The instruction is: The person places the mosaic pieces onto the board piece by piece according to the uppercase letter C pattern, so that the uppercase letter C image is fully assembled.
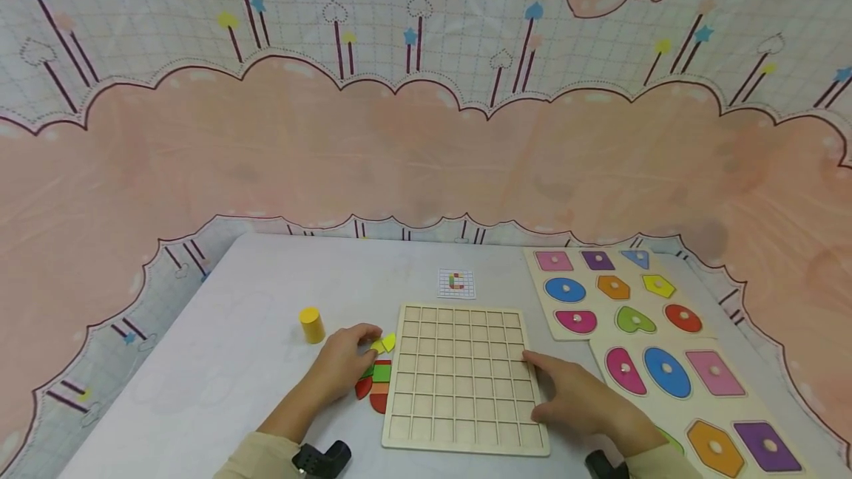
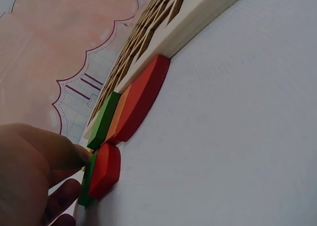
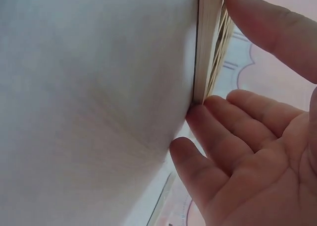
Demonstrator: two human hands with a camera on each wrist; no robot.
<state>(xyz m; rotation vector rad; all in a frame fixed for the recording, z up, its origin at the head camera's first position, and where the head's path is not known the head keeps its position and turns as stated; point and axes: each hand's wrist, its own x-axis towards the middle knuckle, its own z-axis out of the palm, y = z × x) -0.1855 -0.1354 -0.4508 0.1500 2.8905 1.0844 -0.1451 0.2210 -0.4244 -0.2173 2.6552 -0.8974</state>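
Note:
A wooden grid board (image 1: pixel 466 379) of small square cells lies flat before me. At its left edge sit small coloured blocks: yellow pieces (image 1: pixel 389 343), a green block (image 1: pixel 381 371) and a red rounded block (image 1: pixel 379 402) with orange beside it. My left hand (image 1: pixel 338 362) reaches over this group; in the left wrist view its fingertips are right at another green block (image 2: pixel 87 182) beside a red one (image 2: pixel 106 169). On the opposite side, my right hand (image 1: pixel 580 396) touches the board's right edge, its fingers extended in the right wrist view.
A yellow cylinder (image 1: pixel 311 325) stands left of the board. Behind the board lies a small pattern card (image 1: pixel 444 293). Two shape-puzzle boards (image 1: pixel 542 323) (image 1: pixel 672 420) with knobbed pieces lie to the right, the nearer one close to my right forearm. A patterned cloth hangs behind the table.

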